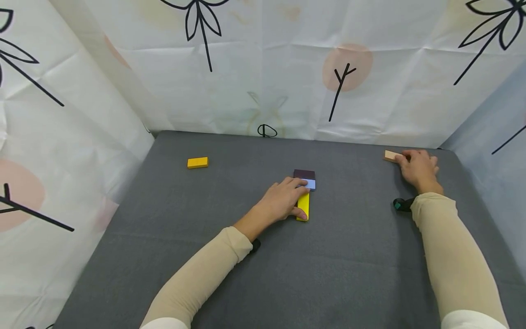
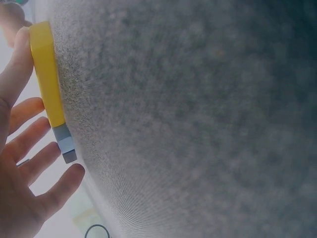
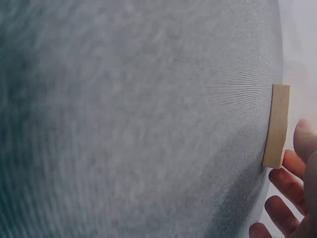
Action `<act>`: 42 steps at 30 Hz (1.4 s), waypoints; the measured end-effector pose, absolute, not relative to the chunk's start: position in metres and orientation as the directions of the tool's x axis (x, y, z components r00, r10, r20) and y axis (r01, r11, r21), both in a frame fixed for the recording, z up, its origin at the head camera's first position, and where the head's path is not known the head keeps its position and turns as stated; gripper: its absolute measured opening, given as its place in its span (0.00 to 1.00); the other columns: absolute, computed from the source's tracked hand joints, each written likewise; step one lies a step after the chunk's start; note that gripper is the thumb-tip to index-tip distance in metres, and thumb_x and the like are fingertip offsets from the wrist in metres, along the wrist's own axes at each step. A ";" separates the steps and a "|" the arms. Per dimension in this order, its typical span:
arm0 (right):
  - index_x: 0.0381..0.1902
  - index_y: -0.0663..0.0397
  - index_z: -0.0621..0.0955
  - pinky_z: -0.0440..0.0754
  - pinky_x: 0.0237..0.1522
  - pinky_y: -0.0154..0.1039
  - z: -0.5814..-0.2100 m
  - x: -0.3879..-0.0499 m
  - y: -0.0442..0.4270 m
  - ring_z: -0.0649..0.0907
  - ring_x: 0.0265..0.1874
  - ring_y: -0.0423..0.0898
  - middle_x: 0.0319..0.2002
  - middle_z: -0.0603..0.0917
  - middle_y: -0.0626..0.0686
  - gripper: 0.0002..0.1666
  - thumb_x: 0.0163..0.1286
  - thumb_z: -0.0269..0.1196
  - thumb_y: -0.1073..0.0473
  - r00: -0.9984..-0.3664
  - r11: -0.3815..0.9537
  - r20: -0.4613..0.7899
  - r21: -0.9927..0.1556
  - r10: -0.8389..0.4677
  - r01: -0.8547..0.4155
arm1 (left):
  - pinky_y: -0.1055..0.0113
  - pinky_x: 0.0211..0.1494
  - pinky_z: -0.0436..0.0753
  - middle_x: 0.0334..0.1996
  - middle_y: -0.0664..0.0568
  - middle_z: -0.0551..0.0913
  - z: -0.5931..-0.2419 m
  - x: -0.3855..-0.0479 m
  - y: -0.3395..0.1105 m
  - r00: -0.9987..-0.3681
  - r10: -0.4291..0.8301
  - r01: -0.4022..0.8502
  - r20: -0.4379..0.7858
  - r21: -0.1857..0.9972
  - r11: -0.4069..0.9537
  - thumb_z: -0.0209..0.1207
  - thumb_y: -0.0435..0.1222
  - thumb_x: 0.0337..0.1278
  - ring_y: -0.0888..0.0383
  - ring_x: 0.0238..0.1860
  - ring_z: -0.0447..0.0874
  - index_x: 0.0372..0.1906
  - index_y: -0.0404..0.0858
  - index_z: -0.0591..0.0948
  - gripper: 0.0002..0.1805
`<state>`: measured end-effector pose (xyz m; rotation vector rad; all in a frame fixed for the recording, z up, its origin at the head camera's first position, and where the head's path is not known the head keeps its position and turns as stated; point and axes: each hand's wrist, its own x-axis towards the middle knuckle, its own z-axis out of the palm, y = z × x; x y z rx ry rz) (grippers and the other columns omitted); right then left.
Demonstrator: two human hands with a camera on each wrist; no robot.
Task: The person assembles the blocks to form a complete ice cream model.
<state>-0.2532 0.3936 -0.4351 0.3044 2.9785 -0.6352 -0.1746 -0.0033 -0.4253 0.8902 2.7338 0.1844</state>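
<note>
In the head view my left hand (image 1: 281, 198) reaches over a row of blocks near the middle of the table. Its thumb touches the near end of a long yellow block (image 1: 303, 205). The fingers stretch out over a light blue block (image 1: 311, 184), behind which lies a dark brown block (image 1: 304, 174). From the left wrist view, these fingers look fairly straight beside the yellow block (image 2: 48, 74). My right hand (image 1: 420, 169) is at the right end of a plain wooden block (image 1: 391, 156) by the back edge. A gap shows between thumb and wooden block (image 3: 277, 126) in the right wrist view.
An orange-yellow block (image 1: 197, 162) lies alone at the back left. Dark grey cloth covers the table (image 1: 349, 256). Patterned white curtains (image 1: 263, 68) hang behind it and along both sides.
</note>
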 end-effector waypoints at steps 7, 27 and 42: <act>0.71 0.69 0.68 0.51 0.67 0.75 -0.437 -0.254 0.390 0.54 0.68 0.78 0.71 0.58 0.77 0.35 0.85 0.38 0.44 -0.967 0.869 -0.109 -0.425 0.228 0.253 | 0.50 0.71 0.76 0.80 0.61 0.60 -0.427 -0.175 -0.002 -0.783 0.586 0.549 -0.208 0.211 0.808 0.63 0.64 0.54 0.56 0.79 0.59 0.77 0.53 0.68 0.45; 0.61 0.75 0.76 0.49 0.70 0.68 -0.436 -0.253 0.381 0.69 0.62 0.74 0.60 0.74 0.78 0.29 0.83 0.48 0.51 -0.993 0.877 -0.021 -0.467 0.113 0.110 | 0.47 0.73 0.74 0.80 0.60 0.58 -0.425 -0.173 -0.003 -0.784 0.580 0.534 -0.220 0.237 0.811 0.64 0.63 0.54 0.56 0.80 0.58 0.76 0.52 0.69 0.45; 0.59 0.75 0.78 0.54 0.68 0.65 -0.435 -0.255 0.357 0.75 0.55 0.71 0.56 0.78 0.77 0.28 0.82 0.52 0.51 -1.000 0.877 -0.012 -0.480 0.007 0.012 | 0.49 0.77 0.69 0.83 0.56 0.50 -0.425 -0.177 -0.006 -0.776 0.588 0.526 -0.228 0.281 0.803 0.66 0.62 0.53 0.54 0.84 0.47 0.80 0.52 0.60 0.51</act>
